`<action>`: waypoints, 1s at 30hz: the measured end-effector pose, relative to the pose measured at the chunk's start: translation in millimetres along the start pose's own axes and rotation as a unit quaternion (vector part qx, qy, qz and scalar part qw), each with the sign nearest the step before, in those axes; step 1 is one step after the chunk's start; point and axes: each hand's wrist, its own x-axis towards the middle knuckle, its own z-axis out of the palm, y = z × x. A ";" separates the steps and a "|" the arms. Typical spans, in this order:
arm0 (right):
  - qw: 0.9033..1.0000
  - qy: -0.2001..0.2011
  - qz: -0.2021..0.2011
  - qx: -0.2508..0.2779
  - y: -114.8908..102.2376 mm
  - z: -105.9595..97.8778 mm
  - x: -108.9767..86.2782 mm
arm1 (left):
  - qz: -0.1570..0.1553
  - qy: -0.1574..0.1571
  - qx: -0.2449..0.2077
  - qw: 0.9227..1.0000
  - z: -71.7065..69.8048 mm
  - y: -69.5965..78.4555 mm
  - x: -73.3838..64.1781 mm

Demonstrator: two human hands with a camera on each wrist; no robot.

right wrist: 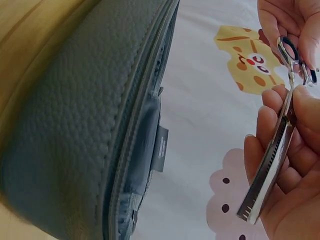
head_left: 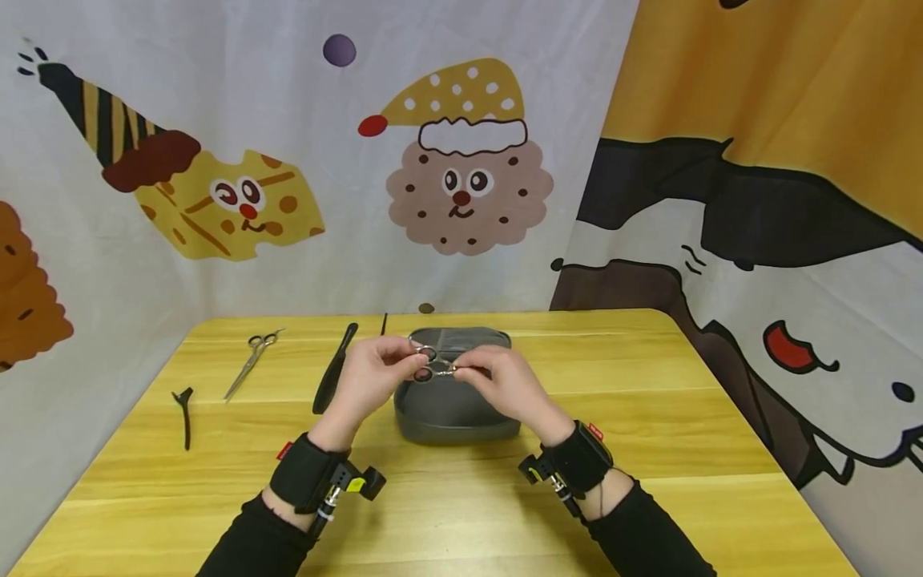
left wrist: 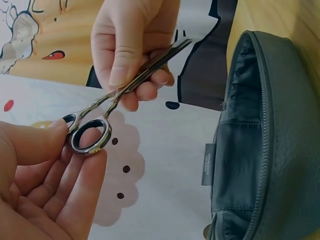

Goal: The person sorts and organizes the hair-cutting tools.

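Observation:
A pair of silver thinning scissors (right wrist: 272, 165), with fine teeth along one blade, is held between both hands above a dark grey zippered bag (head_left: 457, 421). My left hand (head_left: 371, 375) pinches the black-lined finger rings (left wrist: 92, 136) between thumb and fingers. My right hand (head_left: 508, 383) grips the scissors near the pivot, thumb on one side and fingers on the other. The blades lie nearly together along the right fingers. In the left wrist view, the bag (left wrist: 295, 140) gapes at its zipper, showing a dark lining and a small label (left wrist: 208, 165).
At the left of the wooden table (head_left: 461, 513) lie another pair of scissors (head_left: 250, 369) and a black hair clip (head_left: 186, 417). A black comb-like tool (head_left: 332, 377) lies beside the left hand, with a thin dark stick (head_left: 384, 324) behind. A printed curtain (head_left: 288, 96) hangs behind.

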 end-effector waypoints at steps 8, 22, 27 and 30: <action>0.989 0.005 0.115 0.093 20.2 -13.5 2.7 | -0.041 0.033 -0.076 0.996 -7.9 -19.7 6.4; 0.948 0.036 0.285 0.135 82.8 -30.8 0.1 | -0.112 0.071 -0.160 0.978 -34.4 -37.7 12.3; 0.944 0.013 0.308 0.117 97.5 -30.5 -0.7 | -0.138 0.087 -0.210 0.964 -41.9 -45.2 17.5; 0.934 -0.001 0.329 0.137 106.0 -30.9 -1.2 | -0.143 0.096 -0.231 0.958 -45.1 -49.1 20.2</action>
